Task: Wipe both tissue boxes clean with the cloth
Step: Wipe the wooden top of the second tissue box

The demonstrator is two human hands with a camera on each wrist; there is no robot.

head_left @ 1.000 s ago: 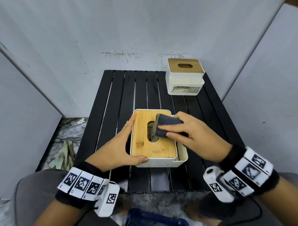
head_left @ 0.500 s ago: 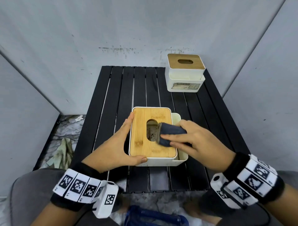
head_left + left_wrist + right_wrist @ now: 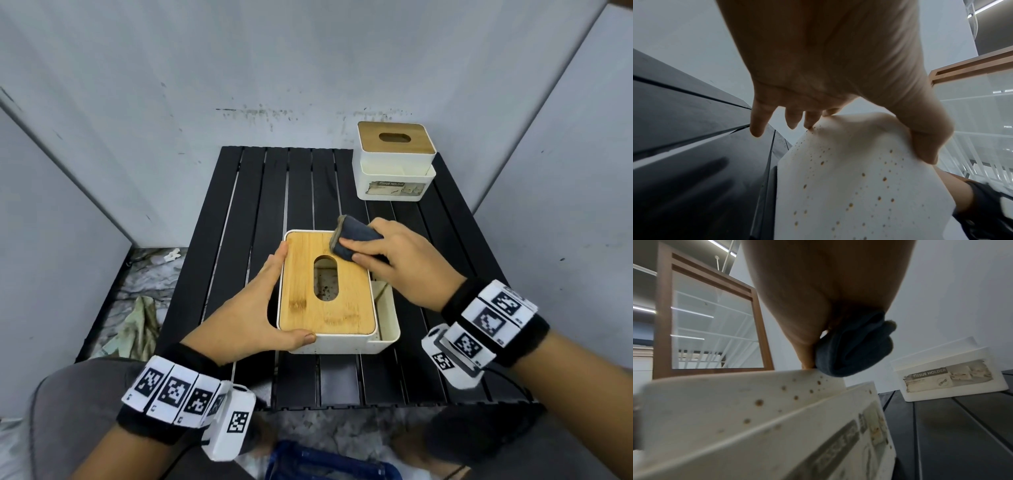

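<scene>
The near tissue box [image 3: 342,344] is white with a bamboo lid and stands in the middle of the black slatted table [image 3: 260,192]. My left hand [image 3: 263,301] holds its front left corner, thumb along the front wall and fingers along the left side. In the left wrist view the thumb [image 3: 927,146] presses on the box's speckled white wall [image 3: 849,178]. My right hand [image 3: 387,253] grips a folded dark blue cloth [image 3: 356,236] and presses it onto the lid's far right corner. The right wrist view shows the cloth [image 3: 855,350] at the box's stained edge [image 3: 756,410]. The second tissue box [image 3: 395,161] stands untouched at the back right.
Grey walls close in on the table at the back and both sides. A crumpled pale rag [image 3: 140,322] lies on the floor to the left. A blue object [image 3: 329,462] sits below the table's front edge, between my knees.
My right hand slid the cloth from beside the lid's slot away from me to the far right corner. The left hand kept its hold on the box.
</scene>
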